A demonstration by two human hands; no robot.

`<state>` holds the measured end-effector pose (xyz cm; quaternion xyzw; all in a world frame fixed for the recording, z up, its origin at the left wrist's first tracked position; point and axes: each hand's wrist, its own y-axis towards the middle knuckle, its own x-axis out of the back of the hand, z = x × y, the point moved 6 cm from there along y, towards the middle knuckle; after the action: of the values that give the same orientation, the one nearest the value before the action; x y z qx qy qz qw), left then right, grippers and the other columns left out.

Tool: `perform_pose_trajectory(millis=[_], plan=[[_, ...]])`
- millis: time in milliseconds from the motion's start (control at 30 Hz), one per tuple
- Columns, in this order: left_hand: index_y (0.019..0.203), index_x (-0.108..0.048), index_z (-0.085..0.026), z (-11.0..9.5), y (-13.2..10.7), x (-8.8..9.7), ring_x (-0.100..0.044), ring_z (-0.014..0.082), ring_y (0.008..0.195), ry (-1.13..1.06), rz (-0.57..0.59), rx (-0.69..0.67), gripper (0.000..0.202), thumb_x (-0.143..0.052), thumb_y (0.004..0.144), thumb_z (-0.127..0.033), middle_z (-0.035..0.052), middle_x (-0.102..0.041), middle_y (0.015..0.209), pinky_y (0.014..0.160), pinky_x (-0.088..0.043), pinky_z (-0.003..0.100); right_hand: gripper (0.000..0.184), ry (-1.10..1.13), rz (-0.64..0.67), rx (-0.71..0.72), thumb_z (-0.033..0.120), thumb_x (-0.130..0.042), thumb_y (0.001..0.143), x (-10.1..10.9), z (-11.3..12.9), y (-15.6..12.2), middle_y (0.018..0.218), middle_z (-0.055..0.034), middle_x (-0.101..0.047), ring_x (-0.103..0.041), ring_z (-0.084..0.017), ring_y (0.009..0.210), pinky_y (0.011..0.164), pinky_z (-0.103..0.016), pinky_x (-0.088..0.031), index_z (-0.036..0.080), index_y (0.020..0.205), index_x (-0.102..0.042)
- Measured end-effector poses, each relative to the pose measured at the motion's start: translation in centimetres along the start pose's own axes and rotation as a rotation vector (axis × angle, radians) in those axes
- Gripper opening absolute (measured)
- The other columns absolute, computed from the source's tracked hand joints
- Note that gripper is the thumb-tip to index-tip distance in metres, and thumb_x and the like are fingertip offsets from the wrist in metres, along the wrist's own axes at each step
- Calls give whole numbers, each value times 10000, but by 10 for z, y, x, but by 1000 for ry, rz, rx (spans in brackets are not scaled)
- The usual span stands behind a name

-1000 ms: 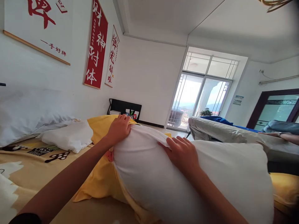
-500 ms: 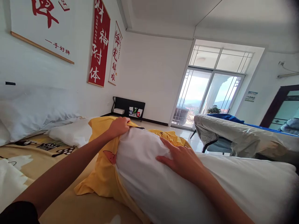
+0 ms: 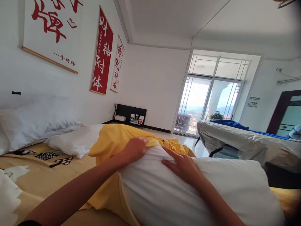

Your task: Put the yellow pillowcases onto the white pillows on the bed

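A big white pillow (image 3: pixel 192 194) lies across the bed in front of me, its far end inside a yellow pillowcase (image 3: pixel 113 142). My left hand (image 3: pixel 135 149) is closed on the yellow pillowcase's edge where it meets the pillow. Just to its right, my right hand (image 3: pixel 184 166) lies flat on top of the white pillow with its fingers stretched out.
The bed has a tan cartoon-print sheet (image 3: pixel 35 171). White pillows (image 3: pixel 30 121) and a folded white cloth (image 3: pixel 75 139) lie at the left by the wall. A silver-covered bed (image 3: pixel 237 142) stands to the right. A low black shelf (image 3: pixel 130 116) and glass doors (image 3: pixel 204 105) are beyond.
My left hand has pulled the yellow pillowcase edge nearer over the pillow's end. My right hand stayed flat on the pillow. The view tilted slightly.
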<state>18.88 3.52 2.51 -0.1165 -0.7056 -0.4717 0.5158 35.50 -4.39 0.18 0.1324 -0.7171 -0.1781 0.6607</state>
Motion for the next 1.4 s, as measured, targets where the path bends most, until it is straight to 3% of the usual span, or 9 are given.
perform_pose_trajectory(millis=[133, 300, 500, 667, 800, 1000, 1167, 1300, 1400], plan=[[936, -602, -147, 11, 3, 6, -645, 237, 857, 35, 14, 44, 218, -401, 851, -167, 116, -682, 942, 708, -460, 311, 514, -44, -22, 106, 538, -408, 932, -3, 25, -3, 939, -80, -710, -662, -288, 892, 748, -387, -471, 329, 1399, -450], [913, -600, -166, -25, 34, 6, -648, 232, 847, -93, -19, 92, 245, -372, 901, -253, 100, -690, 921, 694, -460, 306, 317, -94, -9, 324, 383, -441, 945, -4, 63, -8, 829, -67, -703, -661, -247, 831, 715, -332, -460, 246, 1152, -638], [880, -602, -179, -69, 18, -6, -641, 209, 829, -178, 5, -231, 252, -402, 921, -327, 60, -690, 917, 683, -448, 284, 324, 53, -41, 243, 374, -454, 923, -2, 23, -12, 1001, -139, -696, -630, -278, 982, 861, -397, -463, 173, 969, -704], [842, -589, -172, -49, -8, -2, -627, 179, 767, -186, 7, -260, 285, -395, 948, -352, 44, -682, 860, 639, -416, 259, 488, 392, 50, 232, 582, -522, 824, 41, -8, 3, 968, -76, -696, -628, -227, 848, 762, -356, -500, 230, 1124, -676], [810, -573, -171, -60, -12, -3, -620, 179, 768, -138, -34, -364, 281, -399, 946, -344, 41, -671, 845, 630, -403, 267, 458, 360, -112, 165, 555, -483, 845, 86, 16, 56, 940, -74, -686, -612, -211, 836, 791, -355, -477, 221, 1081, -689], [811, -559, -153, -61, -32, -6, -580, 182, 761, -26, -110, -462, 202, -441, 916, -279, 67, -632, 828, 665, -423, 287, 417, 502, 294, 226, 494, -516, 855, 10, 89, 118, 1104, -76, -678, -599, -247, 1007, 913, -382, -443, 238, 1153, -655], [859, -603, -196, 9, -90, 19, -552, 162, 847, -143, -252, -549, 227, -465, 933, -360, 52, -598, 910, 790, -447, 287, 554, 646, 400, 166, 623, -335, 898, -30, 73, 106, 963, -46, -711, -629, -211, 900, 804, -332, -490, 218, 934, -712], [1061, -571, -215, 151, -125, 40, -536, 238, 1044, -408, -778, 262, 295, -568, 846, -417, 84, -575, 1096, 863, -455, 361, 677, 934, 275, 109, 739, -363, 824, -17, 39, 89, 908, -55, -691, -611, -196, 848, 708, -286, -480, 162, 945, -697], [1168, -542, -189, 209, -125, -2, -555, 296, 1079, -941, -448, 651, 601, -568, 765, -634, 129, -587, 1184, 824, -477, 385, 595, 901, 207, 158, 714, -545, 723, -17, 28, 86, 756, -15, -648, -566, -165, 717, 603, -252, -429, 154, 861, -692]])
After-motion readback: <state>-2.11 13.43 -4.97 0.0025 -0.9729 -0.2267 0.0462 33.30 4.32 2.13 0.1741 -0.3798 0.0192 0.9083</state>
